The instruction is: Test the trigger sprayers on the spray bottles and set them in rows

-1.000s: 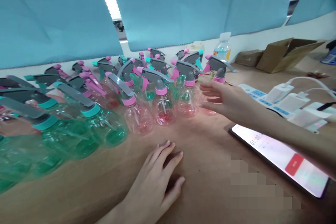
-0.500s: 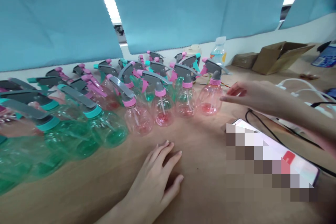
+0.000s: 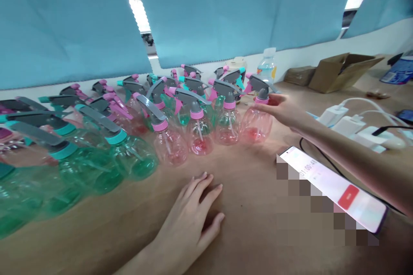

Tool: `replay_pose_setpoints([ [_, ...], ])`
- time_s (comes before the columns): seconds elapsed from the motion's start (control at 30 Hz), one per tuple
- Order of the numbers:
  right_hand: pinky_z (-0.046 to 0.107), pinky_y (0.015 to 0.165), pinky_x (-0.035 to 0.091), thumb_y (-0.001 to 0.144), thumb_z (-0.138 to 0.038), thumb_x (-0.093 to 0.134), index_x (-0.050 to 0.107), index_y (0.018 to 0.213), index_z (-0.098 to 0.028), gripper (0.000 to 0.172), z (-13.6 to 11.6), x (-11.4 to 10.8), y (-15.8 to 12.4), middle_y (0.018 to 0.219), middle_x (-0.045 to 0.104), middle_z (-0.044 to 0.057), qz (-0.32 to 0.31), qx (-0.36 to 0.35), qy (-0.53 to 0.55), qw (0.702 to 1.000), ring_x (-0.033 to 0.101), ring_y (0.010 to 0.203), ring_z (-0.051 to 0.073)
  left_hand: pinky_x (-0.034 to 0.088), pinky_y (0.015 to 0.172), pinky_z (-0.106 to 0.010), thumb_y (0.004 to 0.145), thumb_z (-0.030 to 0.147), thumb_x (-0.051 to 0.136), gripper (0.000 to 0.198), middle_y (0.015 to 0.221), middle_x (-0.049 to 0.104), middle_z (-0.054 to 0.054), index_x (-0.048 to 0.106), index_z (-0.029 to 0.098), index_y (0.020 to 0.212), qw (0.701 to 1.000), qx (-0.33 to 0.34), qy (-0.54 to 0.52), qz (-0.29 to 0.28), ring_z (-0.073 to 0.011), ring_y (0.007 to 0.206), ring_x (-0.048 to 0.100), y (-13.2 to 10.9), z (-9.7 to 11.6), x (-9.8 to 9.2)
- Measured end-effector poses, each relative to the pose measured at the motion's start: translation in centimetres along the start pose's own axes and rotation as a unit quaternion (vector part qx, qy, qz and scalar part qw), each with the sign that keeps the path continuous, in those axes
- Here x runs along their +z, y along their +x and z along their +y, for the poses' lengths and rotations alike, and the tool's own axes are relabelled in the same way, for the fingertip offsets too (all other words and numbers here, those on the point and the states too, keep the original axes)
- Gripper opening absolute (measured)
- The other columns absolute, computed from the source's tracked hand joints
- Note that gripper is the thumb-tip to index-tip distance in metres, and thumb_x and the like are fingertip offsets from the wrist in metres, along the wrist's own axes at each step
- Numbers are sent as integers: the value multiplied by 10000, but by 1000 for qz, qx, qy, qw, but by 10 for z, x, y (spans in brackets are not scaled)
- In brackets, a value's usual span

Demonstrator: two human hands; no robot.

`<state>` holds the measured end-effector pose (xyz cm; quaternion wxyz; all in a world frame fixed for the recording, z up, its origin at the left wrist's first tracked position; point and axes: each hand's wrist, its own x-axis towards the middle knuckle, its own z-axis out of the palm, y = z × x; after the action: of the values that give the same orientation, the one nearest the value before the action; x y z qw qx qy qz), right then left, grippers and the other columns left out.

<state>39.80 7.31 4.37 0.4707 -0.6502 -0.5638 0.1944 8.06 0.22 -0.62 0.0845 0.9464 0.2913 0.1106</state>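
Pink spray bottle [image 3: 257,128] at the far right end of the front row, standing upright on the table [image 3: 245,232], and the right hand [image 3: 276,105] is right at its neck. So which way does it lie? Straight off that hand's fingertips at nine o'clock, the round body bulging down below at about eight. Long axis vertical, or near enough; the slight lean may be just the wide lens. Up top, the pink nozzle [image 3: 249,76] points toward ten o'clock, away from the wrist, so the hand comes to the neck from the rear side of the spray head, along three o'clock.

Look at the contact: thumb across the near side at the pink collar [image 3: 262,100], fingers curled around the far side and mostly hidden. Whether they're clamped tight on it, I can't tell.

Left hand [image 3: 192,210], meanwhile, lies palm down on the table with fingers a little apart, holding nothing; from there the bottle sits well off, between one and two o'clock. Right is clearly the nearer hand. Close at the bottle's nine o'clock stands another pink bottle [image 3: 228,126], and out at four o'clock lies the phone [image 3: 351,197], beneath the right forearm.
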Motion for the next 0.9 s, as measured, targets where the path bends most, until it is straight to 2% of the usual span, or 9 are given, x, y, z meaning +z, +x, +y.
replay_pose_setpoints([
  [0.13, 295, 719, 456, 712, -457, 648, 672, 988, -154, 411, -9, -11, -7, 930, 708, 106, 60, -2, -9, 998, 651, 812, 193, 336, 1028, -512, 909, 286, 492, 401, 1380, 426, -106, 453, 203, 1299, 1000, 4, -3, 8, -287, 1295, 349, 0, -1, 1],
  [0.27, 346, 634, 414, 651, -450, 708, 707, 859, -172, 347, -27, -30, -29, 715, 688, 68, 101, 3, -81, 992, 627, 697, 230, 321, 1041, -497, 909, 284, 491, 403, 1373, 433, -92, 445, 220, 1304, 999, 9, -20, 34, -278, 1296, 350, -3, -3, 5],
  [0.37, 353, 648, 427, 658, -436, 711, 711, 797, -197, 276, -39, -33, -52, 761, 713, 55, 65, -4, -98, 993, 643, 714, 241, 324, 1040, -491, 907, 271, 496, 412, 1366, 442, -87, 428, 230, 1311, 999, 4, -40, 36, -276, 1288, 363, -6, -1, 5],
  [0.4, 356, 668, 445, 671, -446, 701, 709, 841, -214, 288, -43, -30, -61, 807, 724, 46, 43, -10, -90, 995, 652, 740, 242, 331, 1036, -488, 905, 275, 500, 423, 1362, 447, -87, 417, 232, 1317, 998, 1, -50, 39, -276, 1281, 374, -7, 0, 4],
  [0.53, 387, 820, 466, 708, -351, 697, 687, 949, -249, 262, -63, -1, -93, 991, 717, 20, -71, -82, -27, 994, 634, 944, 266, 371, 1010, -477, 881, 327, 534, 500, 1340, 469, -83, 357, 240, 1341, 993, -32, -95, 63, -279, 1235, 430, -18, 4, -5],
  [0.67, 369, 863, 462, 709, -287, 706, 640, 987, -269, 286, -90, 40, -119, 988, 699, -8, -129, -160, 54, 977, 602, 1021, 244, 375, 998, -490, 848, 375, 586, 638, 1353, 445, -98, 260, 246, 1380, 983, -83, -138, 86, -289, 1234, 425, -33, 5, -18],
  [0.73, 366, 790, 493, 700, -321, 716, 651, 938, -271, 251, -105, 58, -129, 944, 708, -14, -150, -179, 53, 971, 642, 901, 231, 361, 1001, -512, 825, 403, 613, 724, 1390, 397, -119, 205, 241, 1401, 977, -106, -154, 103, -309, 1261, 390, -42, 3, -23],
  [0.8, 352, 787, 504, 749, -345, 676, 646, 962, -259, 231, -121, 73, -137, 936, 710, -8, -216, -165, 67, 960, 654, 872, 208, 357, 997, -534, 796, 441, 639, 805, 1413, 363, -131, 159, 245, 1413, 972, -117, -157, 127, -328, 1273, 372, -52, 0, -26],
  [0.9, 323, 676, 535, 740, -377, 677, 641, 955, -285, 237, -143, 89, -145, 862, 709, -20, -240, -154, 75, 956, 662, 794, 196, 389, 971, -540, 771, 476, 651, 865, 1411, 374, -121, 116, 266, 1417, 969, -123, -146, 159, -331, 1252, 404, -69, -6, -26],
])
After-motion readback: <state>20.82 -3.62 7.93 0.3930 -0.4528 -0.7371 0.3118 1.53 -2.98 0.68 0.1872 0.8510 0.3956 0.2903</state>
